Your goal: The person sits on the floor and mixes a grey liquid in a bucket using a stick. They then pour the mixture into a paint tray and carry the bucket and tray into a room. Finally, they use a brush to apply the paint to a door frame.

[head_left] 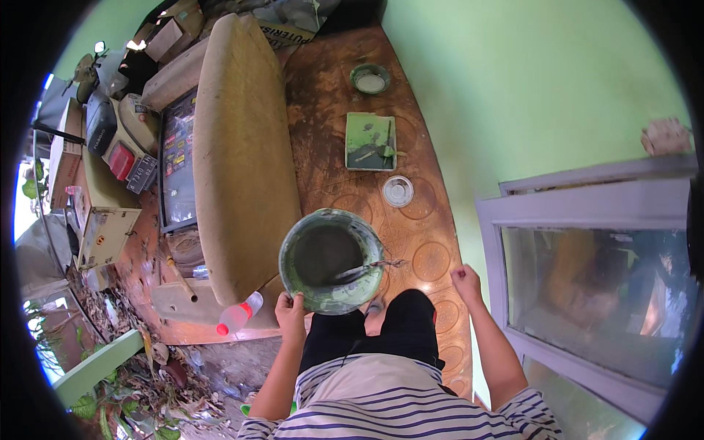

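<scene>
My left hand (292, 312) grips the lower-left rim of a green-smeared round bowl (301, 290), held in front of me. Dark greyish liquid (319, 249) lies in the bowl, with a smeared stick-like tool (359, 268) resting in it across the right rim. My right hand (464, 280) is raised to the right of the bowl, apart from it, its fingers curled with nothing visible in them. Beyond the bowl on the brown floor are a green-smeared square tray (370, 136), a white round lid (397, 191) and a small green bowl with white inside (369, 79).
A tan upholstered sofa (246, 139) stands left of the bowl, with a plastic bottle (238, 315) near its end. A scooter (121, 136), boxes and leaf litter fill the left side. A green wall (484, 88) and open grey-framed window (587, 286) are on my right.
</scene>
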### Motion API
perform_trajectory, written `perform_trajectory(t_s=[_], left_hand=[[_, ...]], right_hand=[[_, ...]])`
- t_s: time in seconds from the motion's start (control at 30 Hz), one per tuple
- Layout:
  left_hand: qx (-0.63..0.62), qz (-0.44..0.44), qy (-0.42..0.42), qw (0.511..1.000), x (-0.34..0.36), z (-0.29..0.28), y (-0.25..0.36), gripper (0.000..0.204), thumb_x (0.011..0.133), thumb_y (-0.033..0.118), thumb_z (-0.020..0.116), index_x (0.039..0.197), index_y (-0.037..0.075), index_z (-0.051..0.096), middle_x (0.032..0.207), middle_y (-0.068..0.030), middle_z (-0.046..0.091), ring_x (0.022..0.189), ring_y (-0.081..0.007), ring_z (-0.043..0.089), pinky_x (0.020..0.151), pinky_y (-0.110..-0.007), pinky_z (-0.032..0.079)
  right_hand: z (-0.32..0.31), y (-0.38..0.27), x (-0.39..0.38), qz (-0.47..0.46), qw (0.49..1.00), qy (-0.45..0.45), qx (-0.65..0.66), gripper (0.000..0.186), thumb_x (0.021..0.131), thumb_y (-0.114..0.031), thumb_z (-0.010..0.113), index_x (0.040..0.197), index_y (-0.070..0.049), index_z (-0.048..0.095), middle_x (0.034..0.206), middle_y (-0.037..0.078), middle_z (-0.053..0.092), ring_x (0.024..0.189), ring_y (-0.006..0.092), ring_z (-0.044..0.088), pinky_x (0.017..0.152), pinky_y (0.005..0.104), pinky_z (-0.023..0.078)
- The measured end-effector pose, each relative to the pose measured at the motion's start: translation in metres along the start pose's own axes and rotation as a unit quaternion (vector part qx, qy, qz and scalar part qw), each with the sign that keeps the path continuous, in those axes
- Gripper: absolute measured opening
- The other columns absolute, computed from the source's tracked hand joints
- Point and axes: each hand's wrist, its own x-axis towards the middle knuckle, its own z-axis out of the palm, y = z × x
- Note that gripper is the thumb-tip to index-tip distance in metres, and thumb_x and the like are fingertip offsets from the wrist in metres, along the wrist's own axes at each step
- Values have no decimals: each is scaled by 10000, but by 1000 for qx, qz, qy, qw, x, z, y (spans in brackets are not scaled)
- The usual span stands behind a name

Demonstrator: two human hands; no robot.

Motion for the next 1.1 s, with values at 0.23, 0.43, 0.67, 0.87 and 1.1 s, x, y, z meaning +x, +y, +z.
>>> perform_trajectory(t_s=[0.23,0.43,0.67,0.87,1.1], left_hand=[[-51,-24,88,995,49,39,-5,91,929,75,595,860,34,552,815,-30,614,671,-86,579,603,-254,527],[-77,-57,158,983,87,95,-20,50,927,75,571,937,26,569,913,-56,634,782,-135,627,677,-296,553],[-172,-103,201,959,139,161,-76,142,921,49,552,1062,32,558,1019,-62,633,872,-153,638,763,-307,554],[-226,-90,193,951,191,203,-125,275,897,-3,533,1172,-3,539,1124,-106,620,1009,-203,625,897,-340,513],[-199,-70,178,961,234,182,-136,364,861,45,620,1213,4,534,1169,-85,613,1058,-188,601,939,-326,478]], right_hand=[[25,-92,177,-56,997,-47,-15,202,834,-191,718,855,-13,625,740,75,647,661,168,603,659,315,508],[88,-121,321,-136,985,-76,-72,169,825,-166,698,878,-20,633,776,126,660,708,260,637,680,360,515],[185,-137,458,-204,962,-96,-157,149,835,-150,649,901,-19,624,852,162,668,800,354,650,698,444,503],[301,-117,556,-262,944,-102,-173,121,803,-126,690,883,-50,640,896,183,616,847,390,615,745,463,496],[416,-86,613,-343,898,-64,-268,170,750,-117,709,895,-61,642,943,146,603,938,358,606,770,477,504]])
